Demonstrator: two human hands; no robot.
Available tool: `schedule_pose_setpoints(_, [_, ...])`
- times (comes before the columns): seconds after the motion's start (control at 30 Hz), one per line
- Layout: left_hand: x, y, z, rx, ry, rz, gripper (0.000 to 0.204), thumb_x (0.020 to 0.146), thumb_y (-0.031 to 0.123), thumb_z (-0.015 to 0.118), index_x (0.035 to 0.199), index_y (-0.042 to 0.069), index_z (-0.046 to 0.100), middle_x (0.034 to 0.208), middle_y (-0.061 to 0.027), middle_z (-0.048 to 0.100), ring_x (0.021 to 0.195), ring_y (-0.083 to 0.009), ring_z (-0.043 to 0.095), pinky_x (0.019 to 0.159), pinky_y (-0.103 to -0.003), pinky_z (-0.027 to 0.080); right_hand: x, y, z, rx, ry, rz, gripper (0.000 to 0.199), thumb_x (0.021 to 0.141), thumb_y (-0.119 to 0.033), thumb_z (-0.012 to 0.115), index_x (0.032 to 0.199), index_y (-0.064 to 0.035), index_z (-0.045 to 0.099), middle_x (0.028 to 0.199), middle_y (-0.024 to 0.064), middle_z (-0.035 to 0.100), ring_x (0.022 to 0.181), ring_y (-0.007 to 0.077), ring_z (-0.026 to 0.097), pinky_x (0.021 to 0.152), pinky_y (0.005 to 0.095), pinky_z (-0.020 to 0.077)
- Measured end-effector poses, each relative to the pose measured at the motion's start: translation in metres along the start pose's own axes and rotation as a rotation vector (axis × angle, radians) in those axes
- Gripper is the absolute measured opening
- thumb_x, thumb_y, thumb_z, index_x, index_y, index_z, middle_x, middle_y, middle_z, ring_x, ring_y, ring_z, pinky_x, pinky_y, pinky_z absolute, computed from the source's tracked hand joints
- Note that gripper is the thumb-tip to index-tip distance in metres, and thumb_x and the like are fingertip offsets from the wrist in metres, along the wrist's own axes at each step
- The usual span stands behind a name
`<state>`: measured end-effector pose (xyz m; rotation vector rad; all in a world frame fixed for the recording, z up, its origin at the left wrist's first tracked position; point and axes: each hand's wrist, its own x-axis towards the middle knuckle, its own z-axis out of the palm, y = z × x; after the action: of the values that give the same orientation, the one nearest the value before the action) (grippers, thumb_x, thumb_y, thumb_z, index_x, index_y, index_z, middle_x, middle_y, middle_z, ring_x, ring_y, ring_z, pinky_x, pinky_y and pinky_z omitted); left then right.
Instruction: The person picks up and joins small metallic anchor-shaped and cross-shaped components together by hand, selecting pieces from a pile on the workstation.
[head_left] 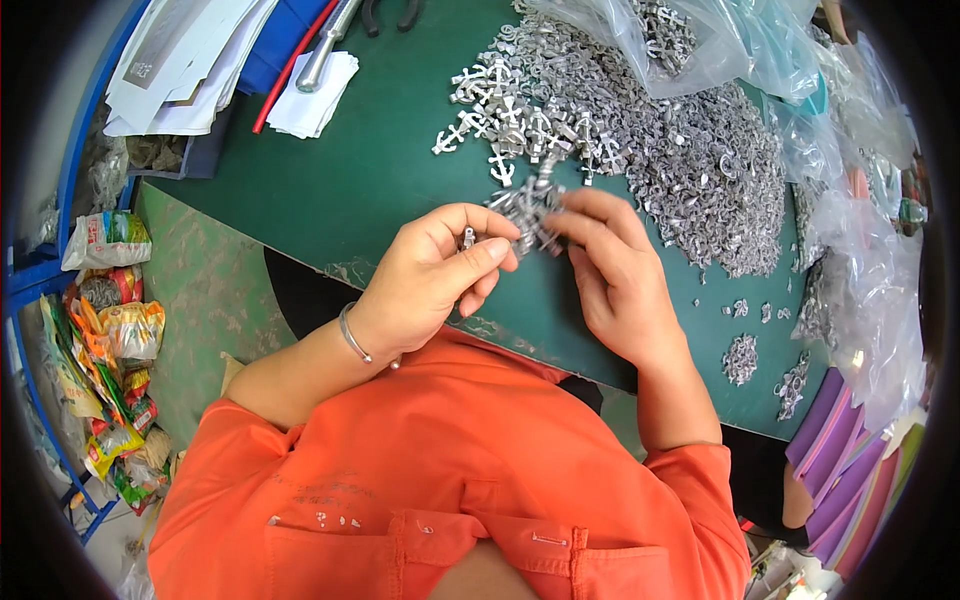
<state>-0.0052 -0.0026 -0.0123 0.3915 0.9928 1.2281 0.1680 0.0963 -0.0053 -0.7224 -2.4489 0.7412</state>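
Close over the table's near edge, my left hand (440, 262) is closed, with a small silver metal piece (469, 238) held in its fingers. A blurred cluster of silver metal pieces (527, 212) lies between my hands, past the left fingertips. My right hand (620, 275) curls its fingers against the right side of this cluster; what they pinch is too blurred to make out. Just beyond are loose silver anchor-shaped pieces (505, 110), beside a large heap of small grey metal parts (715, 170).
Clear plastic bags (680, 45) cover the heap's far side and line the right edge. Small metal piles (740, 360) sit on the green table (380, 130). Papers (180, 60), a red rod (295, 68), a metal-shafted tool (325, 50) and pliers (390, 15) lie far left; snack packets (110, 360) fill a blue rack.
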Motion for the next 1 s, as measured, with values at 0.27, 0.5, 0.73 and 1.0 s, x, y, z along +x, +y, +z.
schedule_pose_setpoints(0.27, [-0.001,-0.005,-0.003,0.078,0.061,0.044,0.012,0.089,0.006,0.049,0.099,-0.001,0.052,0.084,-0.0085,0.058,0.062,-0.0088,0.051,0.051,-0.020,0.041,-0.005,-0.001,-0.010,0.088,-0.081,0.131,0.023,0.065,-0.003,0.070,0.085,-0.0038,0.059,0.079,0.0086,0.053,0.074,0.0254,0.052,0.065,0.0319,0.0435])
schedule_pose_setpoints(0.5, [-0.003,0.000,0.003,0.287,0.082,0.016,0.012,0.084,0.002,0.055,0.096,-0.001,0.054,0.081,-0.0065,0.058,0.056,-0.0053,0.049,0.047,-0.017,0.039,-0.009,-0.001,0.000,-0.021,0.035,-0.003,0.019,0.063,0.001,0.068,0.078,-0.0040,0.057,0.077,0.0062,0.055,0.070,0.0255,0.053,0.060,0.0330,0.0444])
schedule_pose_setpoints(0.73, [-0.005,0.000,0.004,0.309,0.051,-0.014,0.014,0.082,0.002,0.059,0.096,-0.003,0.058,0.081,-0.0081,0.063,0.054,-0.0036,0.049,0.045,-0.016,0.037,-0.011,-0.008,0.003,0.115,0.140,-0.149,0.020,0.061,0.008,0.067,0.076,-0.0026,0.058,0.076,0.0082,0.057,0.063,0.0225,0.056,0.053,0.0294,0.0461])
schedule_pose_setpoints(1.0, [-0.004,0.003,0.003,0.249,0.045,0.029,0.008,0.083,0.001,0.058,0.090,-0.002,0.059,0.079,-0.0079,0.063,0.055,-0.0032,0.047,0.045,-0.016,0.035,-0.012,-0.002,0.009,0.361,0.198,-0.137,0.027,0.066,0.009,0.067,0.088,0.0006,0.055,0.077,0.0100,0.059,0.067,0.0197,0.058,0.057,0.0262,0.0465])
